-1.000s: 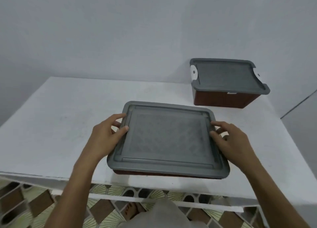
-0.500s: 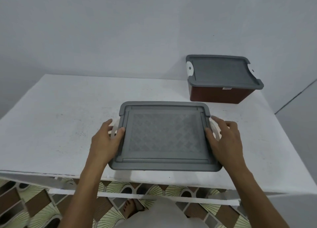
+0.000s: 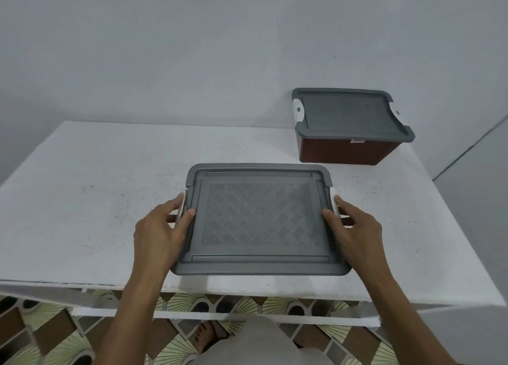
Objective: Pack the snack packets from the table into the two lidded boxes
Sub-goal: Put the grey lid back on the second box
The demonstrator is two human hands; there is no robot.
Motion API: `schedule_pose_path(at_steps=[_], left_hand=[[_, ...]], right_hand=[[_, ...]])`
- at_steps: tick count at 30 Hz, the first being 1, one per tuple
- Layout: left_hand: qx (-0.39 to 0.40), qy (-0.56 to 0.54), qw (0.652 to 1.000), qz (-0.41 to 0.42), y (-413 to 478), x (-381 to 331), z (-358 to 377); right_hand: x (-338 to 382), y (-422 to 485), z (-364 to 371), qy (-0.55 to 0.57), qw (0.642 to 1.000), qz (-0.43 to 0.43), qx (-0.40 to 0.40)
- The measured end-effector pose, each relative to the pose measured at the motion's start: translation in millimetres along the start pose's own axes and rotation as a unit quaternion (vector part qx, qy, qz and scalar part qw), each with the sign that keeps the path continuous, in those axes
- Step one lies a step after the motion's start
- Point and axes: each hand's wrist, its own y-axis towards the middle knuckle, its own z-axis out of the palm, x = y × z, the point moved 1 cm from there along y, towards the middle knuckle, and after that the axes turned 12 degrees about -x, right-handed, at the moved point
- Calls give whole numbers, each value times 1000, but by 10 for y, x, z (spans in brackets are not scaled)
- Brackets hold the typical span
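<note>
A near box [image 3: 275, 268] sits in the lower middle of the frame, on the white counter [image 3: 96, 199] close to its front edge. Its grey lid [image 3: 261, 219] is on, with a diamond pattern across the flat centre panel.

The left hand [image 3: 159, 232] is at the lid's left side: the thumb lies on top of the raised rim and the fingers curl down round the white latch [image 3: 183, 199] there, so this grip is clamped on the near box. The right hand [image 3: 357, 232] mirrors it on the lid's right side, thumb tip on the rim, fingers reaching along and under the other white latch [image 3: 336, 208]; its grip likewise pinches the near box's edge.

A far box [image 3: 341, 153] stands in the upper right of the frame, at the back corner of the counter against the grey wall [image 3: 192, 48]. It has a brown body and its own grey cover [image 3: 349, 114] closed, with a white clip at each end. The two boxes are well apart.

Along the bottom of the frame a patterned tile floor [image 3: 41, 334] shows below the counter's edge, along with a bare foot [image 3: 204, 337] and a fold of grey cloth [image 3: 261, 342]
</note>
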Motion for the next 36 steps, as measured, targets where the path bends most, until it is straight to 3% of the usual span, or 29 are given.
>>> schedule_pose_path(at_steps=[4, 8, 13, 24, 30, 36], left_hand=[[39, -42, 998, -34, -14, 33, -22], [71, -11, 997, -20, -6, 14, 27], [44, -100, 993, -49, -8, 30, 36], [-7, -87, 996, -19, 14, -68, 241], [64, -76, 995, 20, -53, -528, 773], [146, -107, 980, 77, -193, -1027, 1306]], right_hand=[[-19, -61, -15, 36, 998, 22, 40], [-5, -46, -44, 0, 999, -5, 52], [14, -30, -52, 2, 999, -10, 49], [-171, 211, -50, 9, 999, -4, 40], [-392, 770, -398, -102, 995, 4, 23], [-632, 1128, -727, -210, 975, 48, -52]])
